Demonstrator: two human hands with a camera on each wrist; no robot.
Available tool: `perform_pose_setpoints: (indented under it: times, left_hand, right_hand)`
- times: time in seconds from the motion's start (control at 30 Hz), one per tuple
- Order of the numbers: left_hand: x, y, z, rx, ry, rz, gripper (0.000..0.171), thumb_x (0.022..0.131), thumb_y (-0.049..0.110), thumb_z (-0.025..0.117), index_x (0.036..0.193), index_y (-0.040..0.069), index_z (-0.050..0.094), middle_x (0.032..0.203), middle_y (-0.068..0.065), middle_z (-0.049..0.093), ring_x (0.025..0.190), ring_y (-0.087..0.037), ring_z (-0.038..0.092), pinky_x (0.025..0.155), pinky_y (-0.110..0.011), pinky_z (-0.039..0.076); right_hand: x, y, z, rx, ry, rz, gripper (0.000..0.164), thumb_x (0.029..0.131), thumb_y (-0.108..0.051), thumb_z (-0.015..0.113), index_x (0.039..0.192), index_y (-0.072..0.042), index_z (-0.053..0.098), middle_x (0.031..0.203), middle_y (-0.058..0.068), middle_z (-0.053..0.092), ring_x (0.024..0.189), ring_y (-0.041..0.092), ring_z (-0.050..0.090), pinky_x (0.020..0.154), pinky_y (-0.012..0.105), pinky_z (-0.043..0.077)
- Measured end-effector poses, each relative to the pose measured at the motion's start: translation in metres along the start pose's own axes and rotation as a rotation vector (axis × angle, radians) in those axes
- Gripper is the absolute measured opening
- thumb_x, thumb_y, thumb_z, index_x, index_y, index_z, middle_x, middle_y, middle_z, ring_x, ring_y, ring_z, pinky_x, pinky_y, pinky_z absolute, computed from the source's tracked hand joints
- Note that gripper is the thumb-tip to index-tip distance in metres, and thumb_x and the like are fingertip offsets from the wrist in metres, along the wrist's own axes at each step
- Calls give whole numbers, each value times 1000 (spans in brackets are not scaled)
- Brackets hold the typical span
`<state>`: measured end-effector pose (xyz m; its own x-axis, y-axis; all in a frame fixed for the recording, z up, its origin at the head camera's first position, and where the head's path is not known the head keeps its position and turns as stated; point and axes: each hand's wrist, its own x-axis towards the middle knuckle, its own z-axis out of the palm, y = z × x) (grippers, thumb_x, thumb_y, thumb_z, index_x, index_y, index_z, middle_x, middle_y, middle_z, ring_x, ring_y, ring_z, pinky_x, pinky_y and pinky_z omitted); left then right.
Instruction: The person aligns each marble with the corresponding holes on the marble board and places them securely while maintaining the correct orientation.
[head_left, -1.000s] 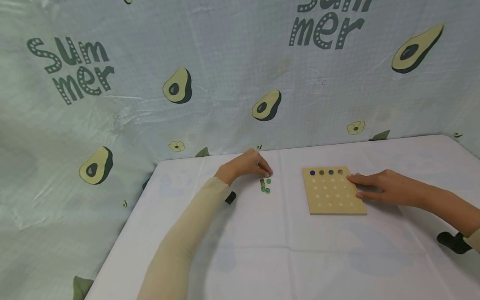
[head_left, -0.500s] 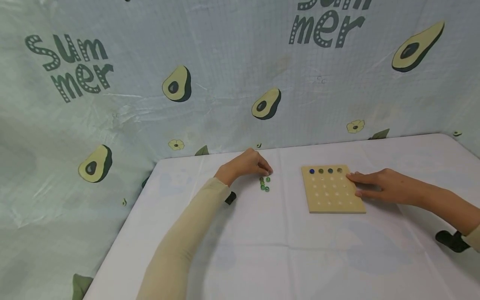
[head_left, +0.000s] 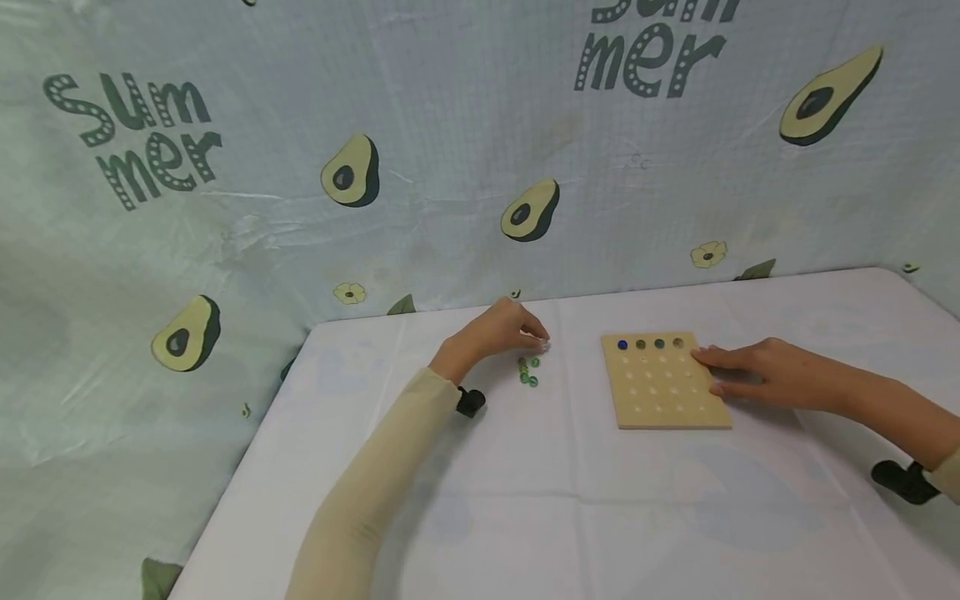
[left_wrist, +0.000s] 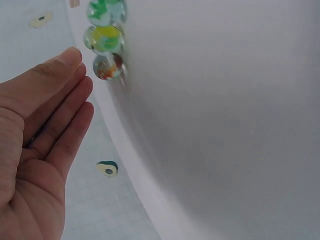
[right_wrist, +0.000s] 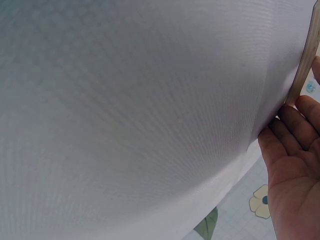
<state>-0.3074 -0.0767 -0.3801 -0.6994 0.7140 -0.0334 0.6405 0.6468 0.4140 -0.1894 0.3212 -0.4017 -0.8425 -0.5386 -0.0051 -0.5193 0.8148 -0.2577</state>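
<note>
My left hand (head_left: 501, 327) is low over the back of the table, thumb and fingertips pinching what looks like a small clear marble (head_left: 545, 345). That marble is hidden behind the thumb in the left wrist view. Just in front of the fingertips lie several green-tinted glass marbles (head_left: 533, 382); the left wrist view shows a marble with red-orange swirls (left_wrist: 108, 66) nearest the hand. My right hand (head_left: 780, 372) rests with straight finger and thumb on the right edge of a square wooden board (head_left: 656, 417). Its far row bears several marbles, a dark blue marble (head_left: 622, 344) leftmost.
The board has rows of small round hollows. A white cloth covers the table (head_left: 495, 500), and its back edge meets a hanging sheet (head_left: 435, 108) printed with avocados. Black wrist cameras sit under both forearms, the left camera (head_left: 471, 402) close above the cloth.
My left hand has shifted slightly right and turned a little, and the clear marble now shows more plainly at its fingertips. The right hand and board stay put.
</note>
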Motion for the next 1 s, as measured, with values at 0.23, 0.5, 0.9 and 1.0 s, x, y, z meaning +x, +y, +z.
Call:
perform_pose_setpoints:
  times: [0.23, 0.5, 0.9, 1.0]
  left_hand:
    - [-6, 10, -1, -4, 44, 59, 19, 92, 14, 77, 110, 10, 80, 108, 0, 78, 105, -12, 72, 90, -21, 54]
    - [-9, 24, 0, 26, 56, 68, 20, 93, 17, 76, 112, 10, 80, 109, -1, 77, 104, -10, 72, 87, -19, 54]
    - [-7, 39, 9, 9, 76, 123, 22, 95, 17, 74, 115, 8, 78, 115, -3, 76, 109, -16, 70, 93, -31, 56]
    - [-7, 43, 10, -8, 82, 135, 22, 95, 16, 74, 115, 8, 78, 115, -5, 76, 109, -18, 70, 93, -35, 56]
  right_hand:
    - [-1, 0, 1, 14, 0, 15, 62, 97, -47, 66, 148, -13, 54, 144, 21, 55, 126, 40, 58, 95, 54, 52]
    - [1, -2, 1, 7, 3, 4, 61, 98, -44, 67, 147, -11, 54, 143, 21, 55, 125, 40, 59, 94, 54, 53]
    - [-1, 0, 2, 9, 27, 1, 60, 98, -45, 66, 147, -12, 55, 144, 18, 56, 124, 38, 61, 93, 53, 54]
    - [-2, -1, 2, 2, 20, 13, 61, 98, -46, 65, 148, -13, 54, 145, 17, 55, 126, 38, 60, 95, 53, 53]
